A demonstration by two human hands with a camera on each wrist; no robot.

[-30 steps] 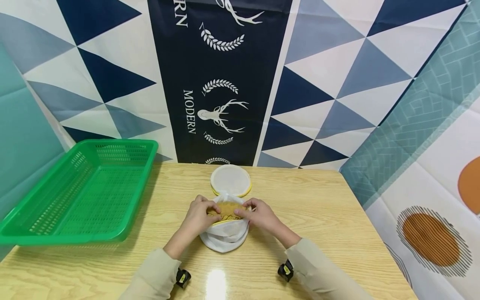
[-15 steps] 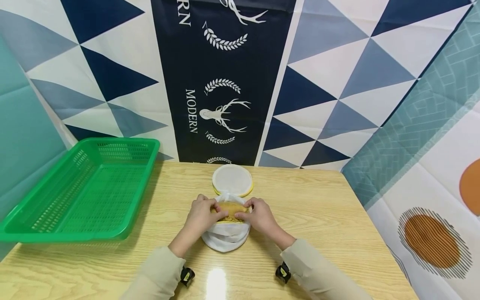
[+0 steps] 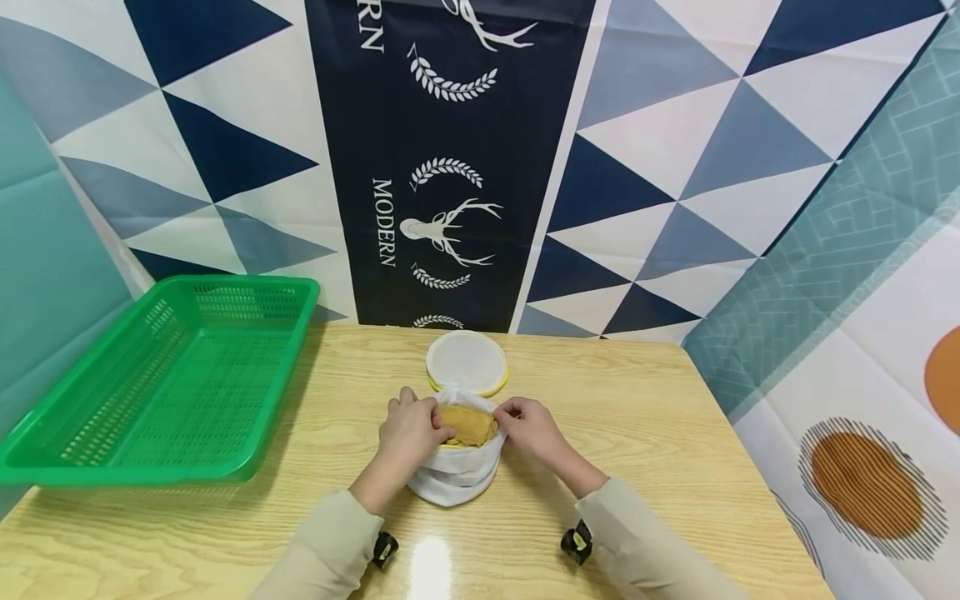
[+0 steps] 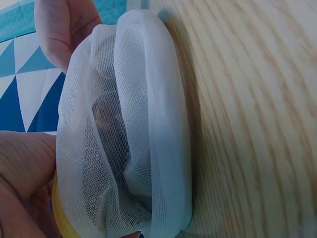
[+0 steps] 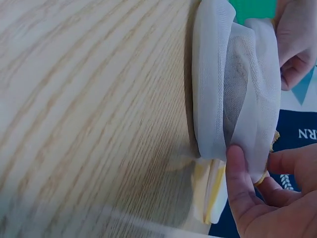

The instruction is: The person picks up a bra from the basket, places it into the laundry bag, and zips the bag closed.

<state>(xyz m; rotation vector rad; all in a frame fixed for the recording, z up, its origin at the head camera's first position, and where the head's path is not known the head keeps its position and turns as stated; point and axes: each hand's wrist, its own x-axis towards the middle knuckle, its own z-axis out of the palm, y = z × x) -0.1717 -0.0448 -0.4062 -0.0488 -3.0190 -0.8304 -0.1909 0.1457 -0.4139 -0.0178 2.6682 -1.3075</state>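
A round white mesh laundry bag (image 3: 457, 479) with a yellow zip edge stands unzipped on the table, its round lid (image 3: 467, 361) folded back behind it. Mustard-yellow fabric (image 3: 467, 425) with a ruffled edge lies inside the mouth. My left hand (image 3: 411, 427) holds the left side of the rim, thumb tip over the fabric. At the right of the mouth my right hand (image 3: 528, 429) pinches the rim. The right wrist view shows that thumb (image 5: 237, 173) on the mesh outside, with the fingers behind the edge. Dark shapes show faintly through the mesh in the left wrist view.
A green plastic basket (image 3: 258, 446) sits on the left of the wooden table (image 3: 615, 400). A patterned wall cloth (image 3: 450, 125) hangs right behind the table's back edge. Small black devices (image 3: 577, 542) are worn at both wrists.
My right hand has moved from the yellow fabric outward to the bag's right rim. My left hand has shifted slightly right. More of the fabric's smooth top now shows.
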